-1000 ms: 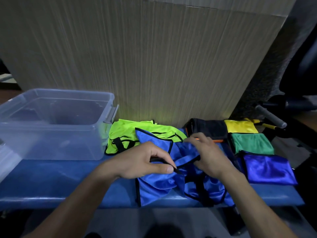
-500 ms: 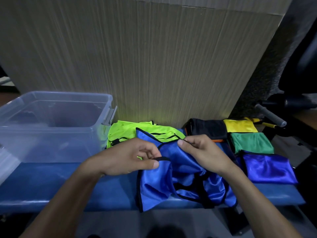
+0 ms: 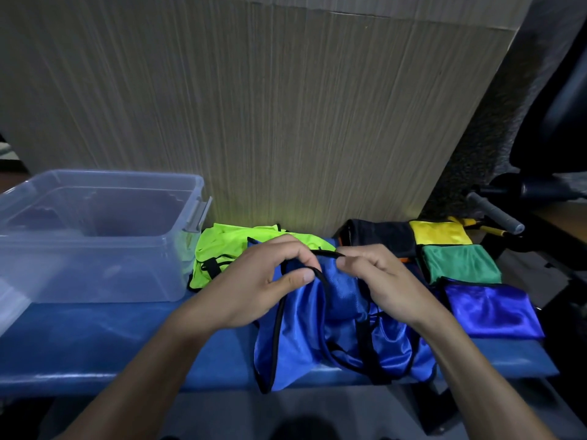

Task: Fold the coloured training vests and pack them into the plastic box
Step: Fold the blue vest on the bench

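Observation:
A blue vest (image 3: 336, 328) with black trim lies crumpled on the blue bench, hanging over its front edge. My left hand (image 3: 254, 281) pinches a black-trimmed edge of it between thumb and fingers. Close beside it, my right hand (image 3: 378, 277) pinches the same trim near the top. A neon yellow-green vest (image 3: 222, 249) lies unfolded behind my left hand. Folded vests sit at the right: black (image 3: 381, 233), yellow (image 3: 440, 231), green (image 3: 459, 262) and purple-blue (image 3: 490, 308). The clear plastic box (image 3: 95, 239) stands open at the left.
The blue bench (image 3: 95, 338) runs left to right, with a wood-grain panel (image 3: 254, 106) upright behind it. A grey handle (image 3: 495, 211) and dark equipment stand at the far right. A clear lid edge (image 3: 12, 300) shows at the far left.
Both hands have lifted the blue vest's trimmed edge and moved closer together, away from me. The vest's upper part is now bunched up between them.

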### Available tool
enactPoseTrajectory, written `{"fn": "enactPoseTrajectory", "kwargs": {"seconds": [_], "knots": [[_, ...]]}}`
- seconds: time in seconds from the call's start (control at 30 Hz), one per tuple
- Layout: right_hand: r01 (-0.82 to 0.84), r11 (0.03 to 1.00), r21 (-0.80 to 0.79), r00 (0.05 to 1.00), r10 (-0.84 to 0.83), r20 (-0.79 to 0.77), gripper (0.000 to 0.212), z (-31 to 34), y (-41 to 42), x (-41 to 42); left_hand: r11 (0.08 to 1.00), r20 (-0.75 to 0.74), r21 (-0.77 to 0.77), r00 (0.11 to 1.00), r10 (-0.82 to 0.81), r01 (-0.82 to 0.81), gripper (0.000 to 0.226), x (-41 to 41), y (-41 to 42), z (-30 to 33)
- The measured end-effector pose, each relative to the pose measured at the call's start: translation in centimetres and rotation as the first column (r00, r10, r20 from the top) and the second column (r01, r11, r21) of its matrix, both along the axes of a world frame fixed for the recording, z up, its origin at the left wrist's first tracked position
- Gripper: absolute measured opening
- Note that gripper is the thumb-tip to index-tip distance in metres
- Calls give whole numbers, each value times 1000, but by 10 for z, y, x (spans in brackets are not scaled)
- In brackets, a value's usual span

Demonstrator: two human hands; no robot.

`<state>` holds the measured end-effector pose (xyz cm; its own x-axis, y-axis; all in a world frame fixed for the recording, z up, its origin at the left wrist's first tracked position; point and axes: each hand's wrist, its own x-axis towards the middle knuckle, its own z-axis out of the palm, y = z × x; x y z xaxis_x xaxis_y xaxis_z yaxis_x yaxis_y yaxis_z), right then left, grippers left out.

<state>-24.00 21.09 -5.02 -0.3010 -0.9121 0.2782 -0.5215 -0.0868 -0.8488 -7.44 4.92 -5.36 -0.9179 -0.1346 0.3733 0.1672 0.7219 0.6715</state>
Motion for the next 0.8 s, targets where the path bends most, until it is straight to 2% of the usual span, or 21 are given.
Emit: {"fn": "enactPoseTrajectory", "kwargs": {"seconds": [0.07,0.17,0.23,0.37,0.47,0.67,0.8], "knots": [[37,998,-56,996,-42,-80,15,-2,3,-2,999,-8,30,1000,28,-28,8,-2,-1,-2],[20,994,-110,991,-34,-127,19,-3,6,3,999,-34,21,998,51,-50,6,-5,-2,-3],[-13,994,-113,982,-8,-187,7,-2,7,4,999,-55,3,997,54,-54,5,-7,-1,-3],[5,996,-92,991,-18,-135,20,-9,3,3,998,-90,-8,994,62,-63,5,-10,2,-3],[3,994,-107,989,-19,-144,22,-14,1,4,997,-108,12,991,74,-73,8,-11,5,-1],[51,967,-251,998,-39,49,29,-4,2,-3,998,-47,30,997,56,-54,11,-8,4,-3],[154,933,-326,987,-129,96,34,0,2,-9,998,8,12,998,69,-70,11,-6,11,-8]]}}
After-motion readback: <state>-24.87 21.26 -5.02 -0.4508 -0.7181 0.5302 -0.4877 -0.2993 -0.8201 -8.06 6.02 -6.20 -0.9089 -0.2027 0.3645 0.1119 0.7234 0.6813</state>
